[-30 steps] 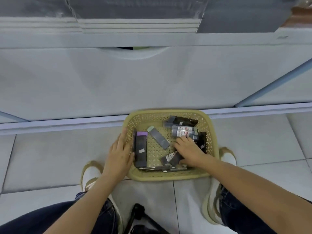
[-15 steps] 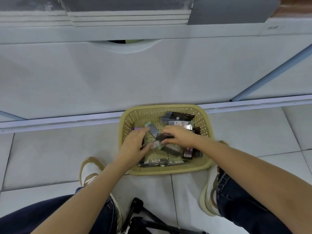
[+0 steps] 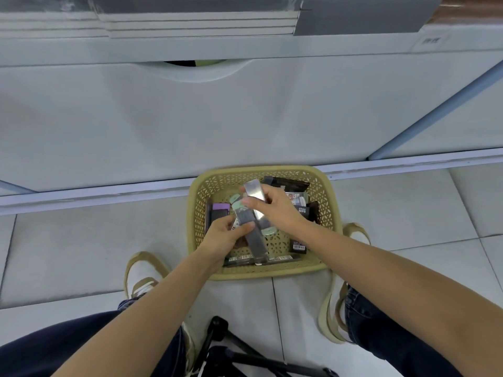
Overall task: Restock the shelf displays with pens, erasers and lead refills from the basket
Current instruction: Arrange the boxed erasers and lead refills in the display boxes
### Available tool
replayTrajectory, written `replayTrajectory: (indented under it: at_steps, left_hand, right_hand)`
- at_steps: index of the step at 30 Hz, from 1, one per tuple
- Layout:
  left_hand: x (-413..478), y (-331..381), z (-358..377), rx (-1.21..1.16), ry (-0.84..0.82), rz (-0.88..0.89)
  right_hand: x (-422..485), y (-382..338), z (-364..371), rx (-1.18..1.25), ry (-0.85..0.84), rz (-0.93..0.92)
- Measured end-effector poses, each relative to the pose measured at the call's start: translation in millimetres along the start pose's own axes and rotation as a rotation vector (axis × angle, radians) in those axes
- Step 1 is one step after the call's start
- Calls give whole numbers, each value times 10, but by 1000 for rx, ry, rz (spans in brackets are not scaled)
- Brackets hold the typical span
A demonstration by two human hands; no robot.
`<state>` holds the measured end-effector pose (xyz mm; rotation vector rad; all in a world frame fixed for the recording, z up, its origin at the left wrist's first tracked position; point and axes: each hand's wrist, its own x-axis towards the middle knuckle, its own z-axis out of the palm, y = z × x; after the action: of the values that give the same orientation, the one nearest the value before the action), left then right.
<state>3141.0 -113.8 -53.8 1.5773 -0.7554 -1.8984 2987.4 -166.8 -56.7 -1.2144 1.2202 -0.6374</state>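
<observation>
A tan perforated basket (image 3: 330, 213) sits on the floor against the shelf base, holding several slim lead refill packs and other stationery packs. My left hand (image 3: 221, 236) is shut on a long dark grey pack (image 3: 251, 235), held above the basket's left half. My right hand (image 3: 275, 206) grips a silvery clear pack (image 3: 254, 193) just above it, the two packs overlapping. A purple-topped dark pack (image 3: 220, 209) lies at the basket's left side, and black packs (image 3: 288, 183) lie at the back.
The white shelf base panel (image 3: 245, 118) with a curved cut-out rises right behind the basket. My two shoes (image 3: 141, 276) flank the basket on the pale tiled floor. A black tripod (image 3: 231, 349) stands between my knees at the bottom.
Both hands left the basket floor and rose with packs. The left hand moved from the basket's left rim to hold a dark pack; the right lifted a silvery pack toward it.
</observation>
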Motion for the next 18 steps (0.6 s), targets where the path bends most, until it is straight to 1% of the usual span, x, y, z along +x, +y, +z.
replayTrajectory:
  at_steps: [3,5,7,9,13,15,18]
  left_hand:
    - [33,10,-36,-118,66,-8]
    - [48,47,-78,-175,108,3]
    - [55,88,-116,-194,138,24]
    - [61,141,-133,-178,174,43]
    - [62,277,-102,-209,261,52]
    - [26,329,-51,-185,266,72]
    - [-57,419,9,-127,261,129]
  right_hand:
    - [24,-68,-30,173,39,87]
    - [42,-98,-119,193,25,168]
    - [32,-102,-196,211,-78,276]
    - [10,-109,-243,167,-183,337]
    - [-75,-155,-218,78,-329,265]
    - [-121,-165,-152,53,-325,221]
    - [-156,-190,-113,110,-286,221]
